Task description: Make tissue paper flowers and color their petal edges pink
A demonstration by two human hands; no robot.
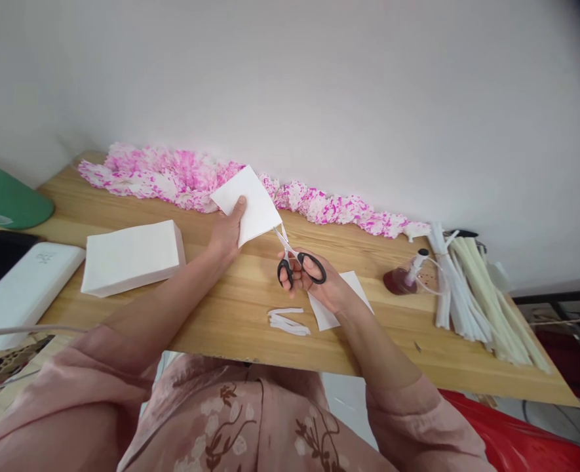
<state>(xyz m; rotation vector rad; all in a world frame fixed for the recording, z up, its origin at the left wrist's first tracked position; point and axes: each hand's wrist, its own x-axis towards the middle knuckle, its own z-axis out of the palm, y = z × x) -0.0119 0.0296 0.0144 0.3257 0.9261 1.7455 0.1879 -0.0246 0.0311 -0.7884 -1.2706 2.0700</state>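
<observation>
The thumb of the left hand (227, 231) lies flat upon the white paper (257, 200), and the other fingers go behind it, where I cannot see them. It is a pinch from two sides, I believe, so that the sheet stays firm and its lower right corner is free for the blades. The fingers of the right hand (314, 278) are curled through the two black loops of the scissors (292, 252); the loops stand a little apart. The blades point away from the body and meet the paper at this corner — how deep they have entered, I cannot tell.

Below the scissors, on the wooden table (211, 314), some narrow white strips (288, 322) lie together, near the body, perhaps because cut pieces are easy to put there. A loose sheet (325, 316) is partly under the right wrist. To the left, the thick paper stack (132, 255) rests near the left forearm, which seems a convenient place for taking sheets.

Farther out, the pink and white crinkled paper (166, 174) is along the wall, and a bottle (398, 280) and white stems (459, 298) stay at the right — probably to leave the middle for the hands.
</observation>
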